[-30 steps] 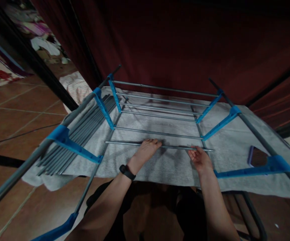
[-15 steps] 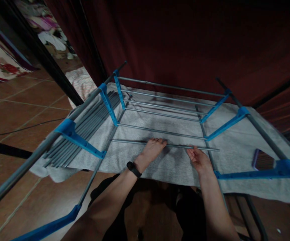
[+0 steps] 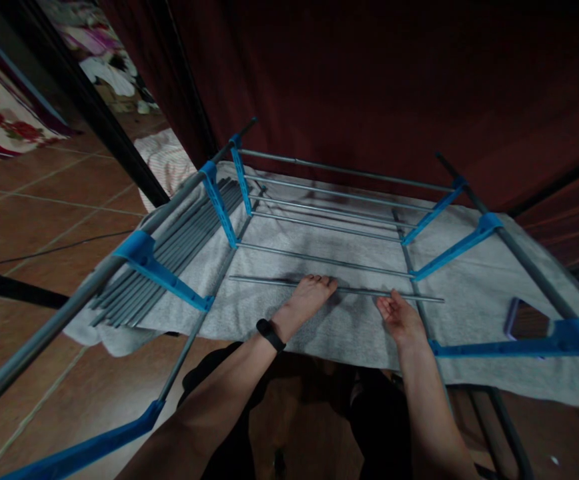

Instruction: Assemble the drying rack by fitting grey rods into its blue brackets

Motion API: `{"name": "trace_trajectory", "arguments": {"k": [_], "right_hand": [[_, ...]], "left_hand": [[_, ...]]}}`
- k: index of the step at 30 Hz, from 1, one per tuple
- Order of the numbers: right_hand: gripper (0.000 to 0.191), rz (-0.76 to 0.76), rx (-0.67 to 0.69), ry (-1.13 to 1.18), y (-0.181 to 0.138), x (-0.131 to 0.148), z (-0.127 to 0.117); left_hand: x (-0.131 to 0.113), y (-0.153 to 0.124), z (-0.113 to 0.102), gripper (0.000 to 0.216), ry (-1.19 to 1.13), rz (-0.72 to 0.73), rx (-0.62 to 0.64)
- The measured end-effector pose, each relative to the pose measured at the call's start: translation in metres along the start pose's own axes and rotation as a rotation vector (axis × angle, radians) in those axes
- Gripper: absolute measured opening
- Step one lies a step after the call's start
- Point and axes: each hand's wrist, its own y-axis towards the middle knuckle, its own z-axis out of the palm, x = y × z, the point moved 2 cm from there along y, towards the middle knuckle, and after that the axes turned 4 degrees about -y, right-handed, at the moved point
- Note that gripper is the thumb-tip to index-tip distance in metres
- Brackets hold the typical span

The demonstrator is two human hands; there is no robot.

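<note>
A loose grey metal rod (image 3: 262,281) lies crosswise in front of me, just above the grey cloth. My left hand (image 3: 314,291) is closed over its middle from above, with a black band on the wrist. Half-curled fingers of my right hand (image 3: 398,316) are at the rod near its right end, palm turned partly up; the exact contact is hard to make out. Around both hands stands a rack frame of grey tubes with blue plastic brackets (image 3: 177,283) on the left and more blue brackets (image 3: 457,248) on the right. Several fitted rods (image 3: 319,256) span the frame beyond my hands.
Several loose rods (image 3: 169,257) lie bundled on the cloth at left. A phone (image 3: 528,320) rests at right behind a blue bracket. The grey cloth (image 3: 354,337) covers the surface under the frame. A dark red curtain (image 3: 359,87) hangs behind; a cable (image 3: 54,251) crosses the tiled floor.
The view has shifted slightly. Both hands and the loose rod keep nearly the same pose, with the rod a touch further right.
</note>
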Motion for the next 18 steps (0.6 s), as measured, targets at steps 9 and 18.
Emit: {"name": "trace_trajectory", "arguments": {"k": [9, 18], "right_hand": [[0.014, 0.047, -0.036, 0.021, -0.002, 0.004, 0.003], [0.01, 0.006, 0.0, 0.064, 0.001, 0.012, 0.0]], "left_hand": [[0.0, -0.002, -0.005, 0.037, -0.006, 0.009, -0.039], [0.015, -0.005, -0.015, 0.017, -0.05, -0.007, -0.093]]}}
